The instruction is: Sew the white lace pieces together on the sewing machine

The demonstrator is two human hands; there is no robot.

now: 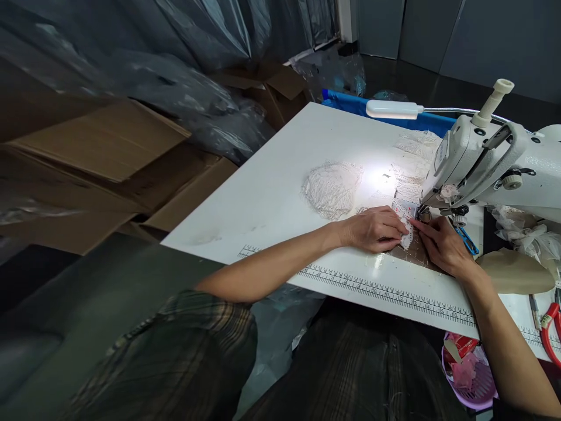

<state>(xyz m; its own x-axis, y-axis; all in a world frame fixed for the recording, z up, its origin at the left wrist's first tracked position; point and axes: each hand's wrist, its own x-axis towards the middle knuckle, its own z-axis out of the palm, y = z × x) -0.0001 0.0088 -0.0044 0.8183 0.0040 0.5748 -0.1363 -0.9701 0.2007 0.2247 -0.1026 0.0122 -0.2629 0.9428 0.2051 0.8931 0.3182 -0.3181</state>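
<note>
Plaid-sleeved worker's left hand (372, 229) and right hand (443, 245) are pinching a lace piece (407, 237) flat, steadying it at the sewing machine (482, 164).

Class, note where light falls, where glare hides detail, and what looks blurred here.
Head view: the lamp throws glare on the table beside the lace piece; cardboard boxes at left are dim and smeared; left hand and right hand look sharp.
</note>
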